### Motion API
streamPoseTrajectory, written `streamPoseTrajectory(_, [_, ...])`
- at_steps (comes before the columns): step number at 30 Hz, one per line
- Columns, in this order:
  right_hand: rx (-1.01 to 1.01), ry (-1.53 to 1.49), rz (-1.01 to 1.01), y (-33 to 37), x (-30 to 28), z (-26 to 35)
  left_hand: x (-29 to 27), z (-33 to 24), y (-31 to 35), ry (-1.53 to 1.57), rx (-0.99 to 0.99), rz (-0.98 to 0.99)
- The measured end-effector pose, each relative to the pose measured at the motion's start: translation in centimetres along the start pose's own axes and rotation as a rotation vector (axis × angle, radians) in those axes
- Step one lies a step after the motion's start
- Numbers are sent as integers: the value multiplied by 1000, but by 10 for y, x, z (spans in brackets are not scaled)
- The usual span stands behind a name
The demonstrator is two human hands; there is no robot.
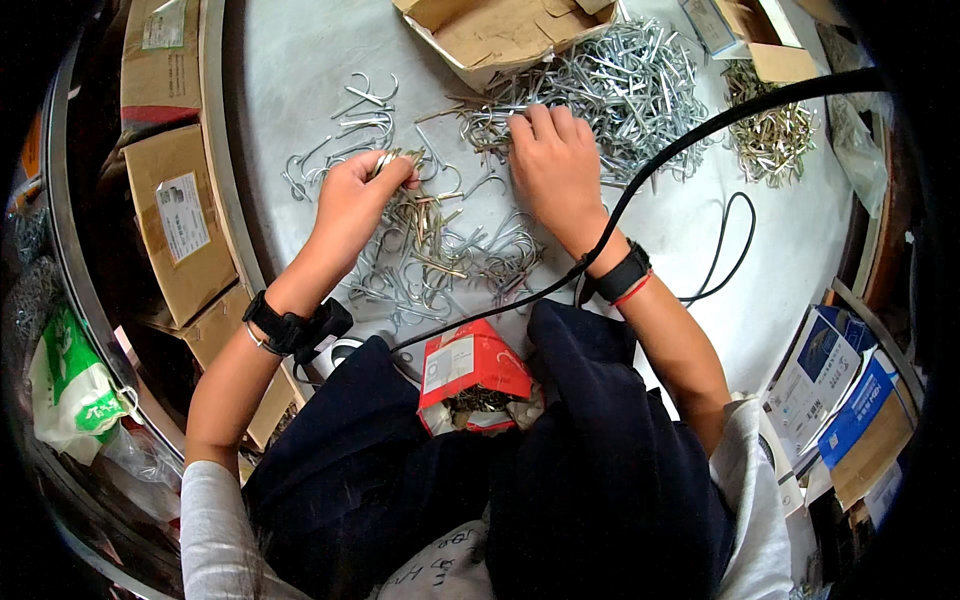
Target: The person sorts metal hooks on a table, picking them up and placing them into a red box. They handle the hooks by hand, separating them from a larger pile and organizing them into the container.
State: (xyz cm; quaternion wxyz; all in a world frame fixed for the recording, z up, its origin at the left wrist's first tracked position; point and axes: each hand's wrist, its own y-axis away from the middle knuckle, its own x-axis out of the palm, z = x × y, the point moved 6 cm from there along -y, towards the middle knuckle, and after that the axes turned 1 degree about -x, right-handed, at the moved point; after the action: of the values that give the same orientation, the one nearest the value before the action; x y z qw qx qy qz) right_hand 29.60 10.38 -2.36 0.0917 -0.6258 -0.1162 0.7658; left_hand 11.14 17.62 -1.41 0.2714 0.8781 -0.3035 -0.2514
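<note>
My left hand (362, 195) is closed in a pinch on a few small brass-coloured metal pieces. Below its fingertips lie a loose heap of similar brass-coloured pieces (428, 232) and several silver metal hooks (510, 250). At the near left edge of a large pile of silver hooks (640, 90), my right hand (556, 165) rests with its fingers curled down; whatever they grip is hidden. Between my legs stands an open red box (475, 360) with brass-coloured pieces inside.
An open cardboard box (500, 40) lies behind the hook pile. More brass-coloured pieces (770, 125) spill from a small box at the far right. A black cable (690, 130) crosses over my right wrist. Cartons (180, 220) line the left; flattened packaging (840, 390) sits at right.
</note>
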Motion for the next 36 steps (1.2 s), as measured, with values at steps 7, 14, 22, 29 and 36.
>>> streamPoseTrajectory(7, [-84, 6, 83, 9, 2, 19, 3, 2, 2, -10, 2, 5])
streamPoseTrajectory(14, [-250, -216, 116, 26, 0, 55, 4, 3, 1, 15, -5, 1])
streamPoseTrajectory(22, [-207, -392, 107, 22, -15, 44, -1, 7, -4, 48, 13, -7])
streamPoseTrajectory(29, [81, -71, -129, -8, -22, 0, -3, 9, -7, 13, -30, -29])
streamPoseTrajectory(36, [-20, 48, -9, -3, 6, 29, 1, 11, -7, 4, -1, 0])
